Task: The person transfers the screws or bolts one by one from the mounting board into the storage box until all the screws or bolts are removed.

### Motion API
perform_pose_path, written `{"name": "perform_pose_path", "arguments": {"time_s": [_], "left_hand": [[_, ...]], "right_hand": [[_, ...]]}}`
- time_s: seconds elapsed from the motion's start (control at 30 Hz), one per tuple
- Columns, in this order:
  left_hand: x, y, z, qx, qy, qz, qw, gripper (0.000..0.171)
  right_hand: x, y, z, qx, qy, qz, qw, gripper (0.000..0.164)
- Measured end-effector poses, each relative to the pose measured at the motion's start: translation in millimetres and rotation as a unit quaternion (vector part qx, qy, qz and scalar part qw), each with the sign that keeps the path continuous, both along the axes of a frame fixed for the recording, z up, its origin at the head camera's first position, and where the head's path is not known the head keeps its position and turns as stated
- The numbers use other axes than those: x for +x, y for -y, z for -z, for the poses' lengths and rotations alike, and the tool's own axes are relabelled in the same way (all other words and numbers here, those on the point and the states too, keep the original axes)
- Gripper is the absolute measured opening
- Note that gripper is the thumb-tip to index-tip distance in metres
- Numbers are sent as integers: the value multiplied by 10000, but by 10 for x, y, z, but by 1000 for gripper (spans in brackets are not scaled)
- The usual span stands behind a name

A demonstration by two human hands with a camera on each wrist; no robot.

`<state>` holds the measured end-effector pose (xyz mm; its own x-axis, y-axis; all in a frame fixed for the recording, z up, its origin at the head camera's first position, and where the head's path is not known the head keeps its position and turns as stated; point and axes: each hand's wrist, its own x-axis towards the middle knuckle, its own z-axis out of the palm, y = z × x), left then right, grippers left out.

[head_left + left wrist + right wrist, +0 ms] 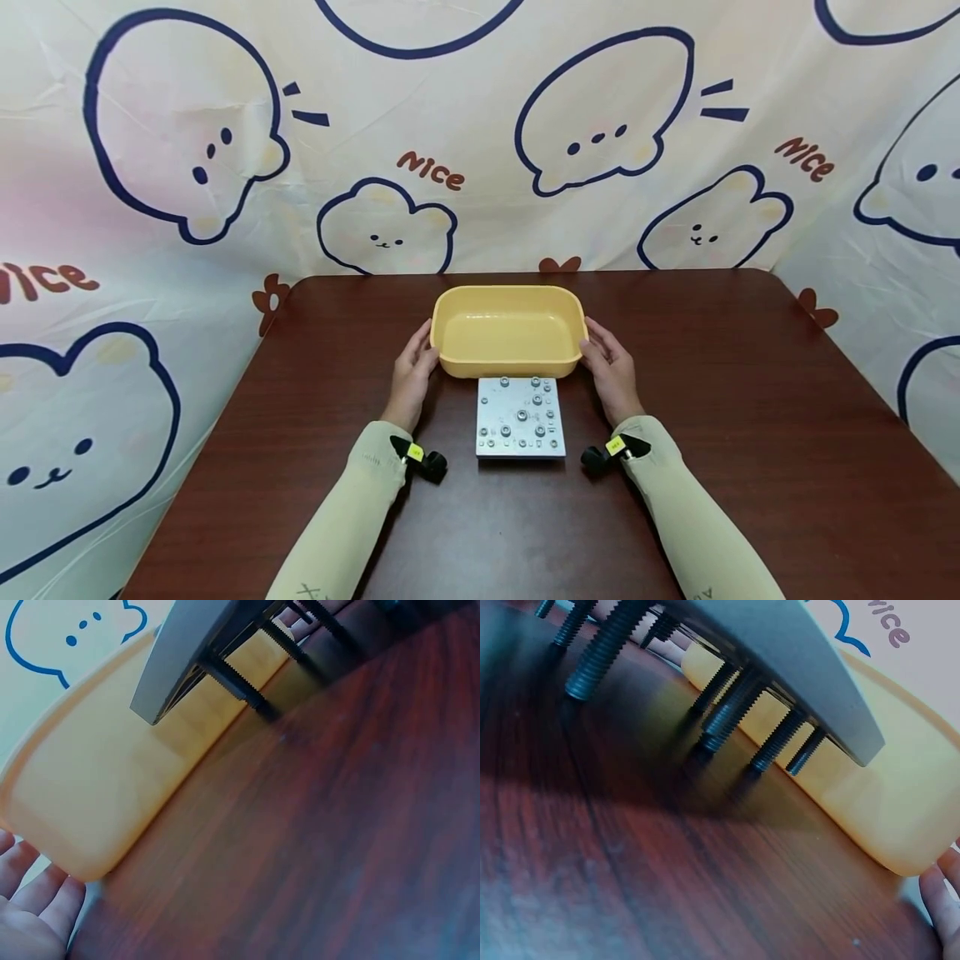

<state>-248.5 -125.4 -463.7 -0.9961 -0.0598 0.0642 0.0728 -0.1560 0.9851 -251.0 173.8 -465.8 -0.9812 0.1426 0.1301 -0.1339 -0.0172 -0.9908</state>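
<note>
Both hands are at the short ends of a shallow yellow tray (510,333), whose inside is bare. My left hand (410,379) touches its left end, the fingers extended along the outer wall. On the opposite end lie the fingers of my right hand (613,377), with the thumb near the front corner. In front of the tray stands a square silver metal plate (495,417) with several bolts through it. Threaded bolt shanks (615,652) stick out below the plate in the right wrist view, holding it above the table. Neither hand touches the plate.
A dark brown wooden table (750,433) carries the tray and plate. Behind it and at the sides hangs a pale curtain (487,108) with cartoon outlines. Each wrist wears a small black camera, such as the left one (431,465).
</note>
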Motion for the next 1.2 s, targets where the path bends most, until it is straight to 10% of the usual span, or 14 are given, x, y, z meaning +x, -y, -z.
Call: {"name": "perform_pose_path", "arguments": {"time_s": [0.37, 0.53, 0.87, 1.07, 1.2], "left_hand": [[175, -11, -219, -36, -59, 281, 9996, 50], [125, 5, -121, -26, -118, 291, 9995, 50], [53, 28, -69, -364, -598, -371, 9969, 40], [275, 79, -321, -1367, -1262, -1188, 9753, 28], [499, 29, -499, -2205, -1724, -787, 9568, 22]], "right_hand": [[54, -15, -67, -66, -61, -190, 9998, 44], [29, -23, -63, 0, -66, -91, 9999, 44], [15, -42, -93, 1, -127, 3, 9999, 47], [60, -43, -91, 21, -40, 184, 9998, 48], [74, -109, -170, 411, -345, 487, 9974, 40]]}}
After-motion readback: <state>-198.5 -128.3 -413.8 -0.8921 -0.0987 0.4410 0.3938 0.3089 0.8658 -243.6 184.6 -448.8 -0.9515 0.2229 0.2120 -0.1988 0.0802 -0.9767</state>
